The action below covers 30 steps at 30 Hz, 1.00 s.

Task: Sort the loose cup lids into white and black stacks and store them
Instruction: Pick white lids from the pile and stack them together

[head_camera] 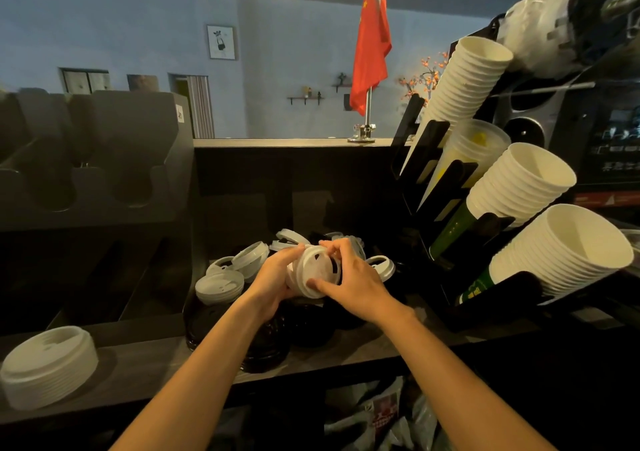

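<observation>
Both hands hold a short stack of white lids [313,272] above the pile. My left hand [277,277] cups it from the left and beneath. My right hand [349,277] pinches its rim with thumb below and fingers over the top. Loose white lids [251,256] lie around and behind the hands, with another small white stack [219,288] to the left. Black lids [301,326] lie dark on the counter under the hands. A tall finished white stack [48,367] stands at the near left on the counter.
A dark lid organiser [93,160] with slots stands at the left. Slanted racks of white paper cups [523,187] fill the right side. A red flag [370,45] stands on the back ledge. Bags [377,416] lie under the counter edge.
</observation>
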### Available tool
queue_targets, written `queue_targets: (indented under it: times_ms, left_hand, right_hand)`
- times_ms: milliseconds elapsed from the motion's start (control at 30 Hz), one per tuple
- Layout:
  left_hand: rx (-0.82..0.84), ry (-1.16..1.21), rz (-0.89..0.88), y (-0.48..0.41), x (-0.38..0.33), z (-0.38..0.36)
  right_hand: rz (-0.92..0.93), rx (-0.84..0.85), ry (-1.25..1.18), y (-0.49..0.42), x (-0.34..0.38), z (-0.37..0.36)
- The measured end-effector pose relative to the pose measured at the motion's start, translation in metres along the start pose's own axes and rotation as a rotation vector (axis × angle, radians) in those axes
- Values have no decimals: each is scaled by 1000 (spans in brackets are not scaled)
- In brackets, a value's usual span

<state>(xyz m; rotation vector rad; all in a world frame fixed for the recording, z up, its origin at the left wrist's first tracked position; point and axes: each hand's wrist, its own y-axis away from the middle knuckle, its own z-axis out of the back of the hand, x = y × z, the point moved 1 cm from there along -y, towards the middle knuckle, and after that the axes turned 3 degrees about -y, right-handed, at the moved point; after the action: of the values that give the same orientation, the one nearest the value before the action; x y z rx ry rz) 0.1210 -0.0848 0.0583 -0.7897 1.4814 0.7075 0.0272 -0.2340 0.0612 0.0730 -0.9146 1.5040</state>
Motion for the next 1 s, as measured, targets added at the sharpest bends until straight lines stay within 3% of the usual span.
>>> queue_targets:
  times_ms: [133, 333, 767, 1000]
  left_hand:
    - [65, -43, 2, 2, 5, -3]
    - [-15, 20, -20, 6, 7, -2]
    - [-3, 68, 55, 12, -3, -5]
    - [81, 218, 123, 14, -3, -15]
  right_hand:
    - [12, 26, 52, -2, 5, -4]
    - [73, 4, 235, 4, 0, -8]
    - [119, -28, 57, 12, 0, 3]
    - [59, -104, -55, 18, 0, -4]
